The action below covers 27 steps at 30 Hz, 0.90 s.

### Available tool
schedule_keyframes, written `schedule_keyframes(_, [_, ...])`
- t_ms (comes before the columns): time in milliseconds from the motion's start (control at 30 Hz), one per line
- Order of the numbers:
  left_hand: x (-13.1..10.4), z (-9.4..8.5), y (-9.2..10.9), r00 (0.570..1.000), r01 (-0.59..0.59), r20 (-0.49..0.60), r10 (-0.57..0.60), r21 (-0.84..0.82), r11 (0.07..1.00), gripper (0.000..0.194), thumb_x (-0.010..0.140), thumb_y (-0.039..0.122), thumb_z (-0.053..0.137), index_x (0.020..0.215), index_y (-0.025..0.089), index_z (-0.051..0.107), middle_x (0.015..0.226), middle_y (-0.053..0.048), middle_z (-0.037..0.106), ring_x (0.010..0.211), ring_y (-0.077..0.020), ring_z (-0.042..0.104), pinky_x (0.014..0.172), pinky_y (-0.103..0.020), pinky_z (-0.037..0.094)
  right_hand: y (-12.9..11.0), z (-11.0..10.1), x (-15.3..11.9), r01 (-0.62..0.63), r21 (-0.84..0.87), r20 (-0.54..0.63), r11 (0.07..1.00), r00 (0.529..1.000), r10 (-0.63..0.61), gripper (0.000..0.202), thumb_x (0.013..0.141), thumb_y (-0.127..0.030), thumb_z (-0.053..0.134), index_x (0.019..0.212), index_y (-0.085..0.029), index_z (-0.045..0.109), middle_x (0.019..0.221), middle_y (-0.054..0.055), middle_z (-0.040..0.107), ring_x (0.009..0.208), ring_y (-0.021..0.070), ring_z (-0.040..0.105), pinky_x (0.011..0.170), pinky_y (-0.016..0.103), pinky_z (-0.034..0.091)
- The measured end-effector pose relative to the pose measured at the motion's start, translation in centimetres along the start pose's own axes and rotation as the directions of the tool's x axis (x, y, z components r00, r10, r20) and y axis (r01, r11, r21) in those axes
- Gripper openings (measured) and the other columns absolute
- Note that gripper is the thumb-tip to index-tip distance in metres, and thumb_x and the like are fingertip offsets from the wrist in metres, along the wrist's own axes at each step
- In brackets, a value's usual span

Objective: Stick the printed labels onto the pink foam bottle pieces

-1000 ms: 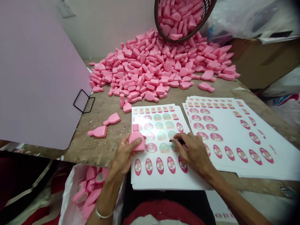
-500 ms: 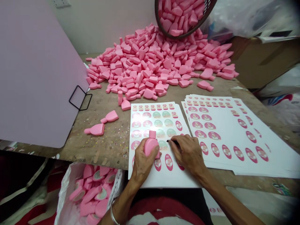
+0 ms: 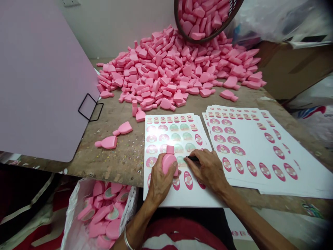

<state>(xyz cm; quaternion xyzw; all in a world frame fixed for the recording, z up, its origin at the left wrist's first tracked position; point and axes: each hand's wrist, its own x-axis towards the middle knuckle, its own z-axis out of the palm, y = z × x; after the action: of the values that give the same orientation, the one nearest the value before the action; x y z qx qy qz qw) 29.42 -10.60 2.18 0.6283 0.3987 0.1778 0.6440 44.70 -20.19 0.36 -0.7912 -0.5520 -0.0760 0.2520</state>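
Observation:
My left hand (image 3: 160, 180) is wrapped round a small pink bottle (image 3: 169, 163), its cap pointing away from me. Below the bottle lies a white sheet of stickers (image 3: 182, 199) with rows of pink and green printed labels. Closed in a pinch, my right hand (image 3: 208, 168) grips a thin black tool (image 3: 192, 158), whose exact kind I cannot make out. Its tip is at the edge of a green sticker (image 3: 181, 161), just right of the bottle. Part of the sheet is hidden under both hands.
A large heap of pink bottles (image 3: 156, 74) covers the back of the table, below a tilted brown basket (image 3: 203, 40). More sticker sheets (image 3: 255, 139) lie at right. A lined container (image 3: 70, 211) of labelled bottles is at lower left. A pink board (image 3: 44, 86) stands left.
The view has shifted very slightly. My left hand keeps its hold on the bottle, and the black tool's tip stays by the green sticker with hardly any movement.

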Motion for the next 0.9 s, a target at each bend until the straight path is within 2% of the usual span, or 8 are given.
schedule_keyframes(133, [0.0,0.0,0.0,1.0,0.003,-0.002,-0.003,-0.022,1.0,0.038,0.084,0.046,0.057,0.11,0.019,0.053,0.079,-0.004,0.068,0.066,-0.0202,0.071,0.06,-0.026,0.054,0.0,-0.2,-0.1,0.032,0.022,-0.038,0.999,0.999,-0.031,0.014,0.086,-0.032,0.059,0.084,-0.018,0.059,0.076,0.004,0.068,0.071,0.0186,0.057,0.072,0.033,0.033])
schedule_keyframes(300, [0.0,0.0,0.2,1.0,-0.003,-0.004,0.002,-0.078,0.997,0.039,0.081,0.048,0.06,0.107,0.018,0.055,0.084,-0.006,0.068,0.065,-0.0198,0.071,0.057,-0.026,0.055,0.0,-0.3,0.0,0.0,-0.038,-0.014,0.999,1.0,0.0,0.014,0.088,-0.032,0.056,0.087,-0.018,0.06,0.079,0.005,0.068,0.072,0.0199,0.057,0.072,0.035,0.033])
schedule_keyframes(400, [0.0,0.0,0.1,1.0,-0.005,-0.005,0.005,-0.07,0.998,0.039,0.082,0.048,0.06,0.107,0.019,0.055,0.084,-0.005,0.068,0.064,-0.0186,0.071,0.058,-0.025,0.055,0.1,0.0,0.1,0.003,0.045,0.012,0.999,1.0,-0.004,0.017,0.086,-0.036,0.059,0.085,-0.019,0.06,0.075,0.004,0.067,0.071,0.019,0.058,0.071,0.035,0.036])
schedule_keyframes(500, [0.0,-0.1,0.0,1.0,-0.006,-0.005,0.006,-0.079,0.997,0.039,0.082,0.049,0.059,0.107,0.02,0.054,0.086,-0.005,0.068,0.065,-0.0183,0.07,0.057,-0.026,0.055,0.1,0.1,0.3,-0.125,0.219,0.057,0.968,0.992,0.116,0.021,0.082,-0.041,0.061,0.076,-0.021,0.058,0.068,0.001,0.063,0.064,0.0167,0.056,0.066,0.032,0.04])
schedule_keyframes(600, [0.1,-0.2,0.2,1.0,0.007,-0.002,-0.008,-0.127,0.992,0.04,0.082,0.049,0.059,0.108,0.019,0.053,0.084,-0.004,0.067,0.063,-0.0173,0.069,0.057,-0.026,0.056,0.2,-0.6,0.6,-0.324,0.447,0.17,0.834,0.946,0.276,0.026,0.079,-0.046,0.063,0.07,-0.022,0.056,0.066,0.001,0.061,0.06,0.0152,0.056,0.058,0.029,0.044])
schedule_keyframes(667, [0.0,-0.3,0.5,1.0,0.024,0.016,-0.021,-0.177,0.984,0.042,0.08,0.049,0.061,0.108,0.018,0.054,0.075,-0.003,0.066,0.058,-0.0162,0.067,0.055,-0.025,0.055,0.2,-1.4,0.8,-0.414,0.569,0.214,0.71,0.909,0.358,0.029,0.077,-0.048,0.064,0.071,-0.021,0.056,0.067,0.0,0.06,0.06,0.0147,0.057,0.056,0.028,0.046])
schedule_keyframes(733, [-0.2,-0.4,0.8,0.998,0.053,0.046,-0.042,-0.262,0.964,0.045,0.08,0.053,0.06,0.107,0.017,0.055,0.069,-0.002,0.065,0.054,-0.0156,0.065,0.05,-0.023,0.052,-0.2,-2.3,1.1,-0.438,0.62,0.205,0.65,0.891,0.405,0.029,0.077,-0.05,0.065,0.075,-0.021,0.059,0.069,0.0,0.061,0.062,0.0145,0.058,0.056,0.027,0.047])
schedule_keyframes(900, [-0.8,-0.4,1.6,0.989,0.15,0.098,-0.114,-0.574,0.805,0.06,0.081,0.067,0.047,0.105,0.013,0.061,0.078,-0.009,0.069,0.066,-0.0197,0.068,0.049,-0.023,0.051,-3.0,-4.1,1.7,-0.376,0.577,0.176,0.725,0.924,0.339,0.029,0.079,-0.044,0.065,0.1,-0.025,0.07,0.084,0.003,0.07,0.07,0.0163,0.062,0.059,0.027,0.049])
